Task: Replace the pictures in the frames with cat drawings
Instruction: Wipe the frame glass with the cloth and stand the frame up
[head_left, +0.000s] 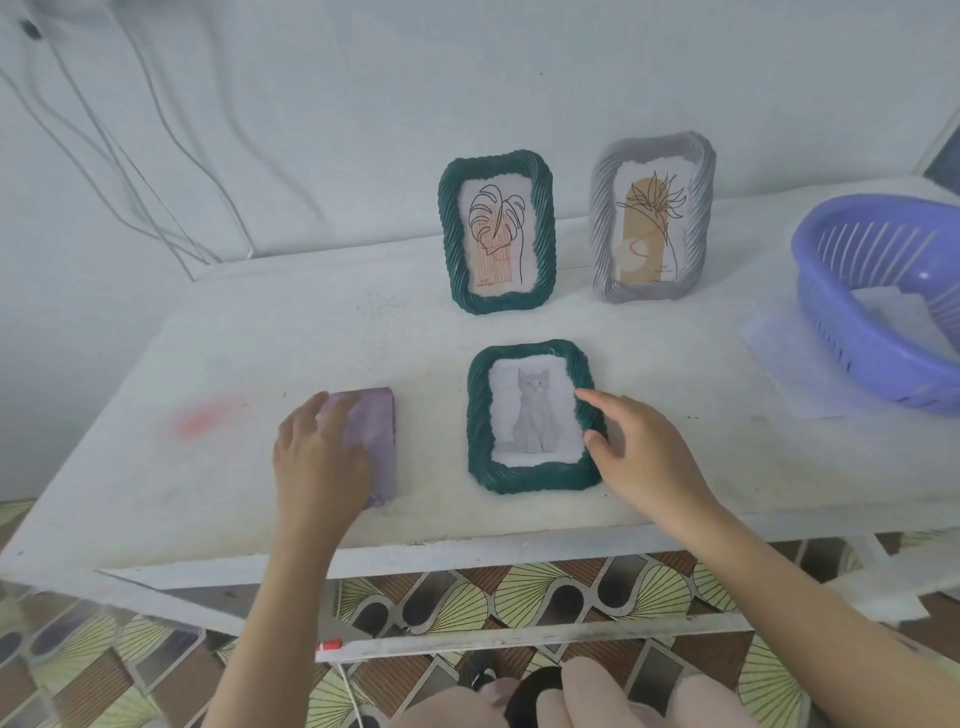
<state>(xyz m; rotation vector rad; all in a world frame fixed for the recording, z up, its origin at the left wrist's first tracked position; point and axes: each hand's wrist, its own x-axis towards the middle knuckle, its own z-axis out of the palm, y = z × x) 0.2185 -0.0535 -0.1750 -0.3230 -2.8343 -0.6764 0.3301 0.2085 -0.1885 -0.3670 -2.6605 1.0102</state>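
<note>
On the left of the worktop (208, 364), my left hand (319, 457) lay on a lilac frame (374, 431) showing only a plain face, fingers (332, 410) straight and close together; I judged that one unfinished. Just right of it, a dark green frame (480, 415) lay flat with a grey cat drawing (535, 410) already inside, and my right hand (639, 457) touched its rim with fingers spread, gripping nothing. Behind, another green frame (447, 234) and a grey frame (602, 234) stood upright with plant pictures, both left to swap.

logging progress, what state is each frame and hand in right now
flat green frame: lying flat, cat drawing inside
standing green frame: upright, leaf drawing inside
grey frame: upright, plant drawing inside
lilac piece: flat, under left hand
right hand: touching flat green frame's edge
</note>
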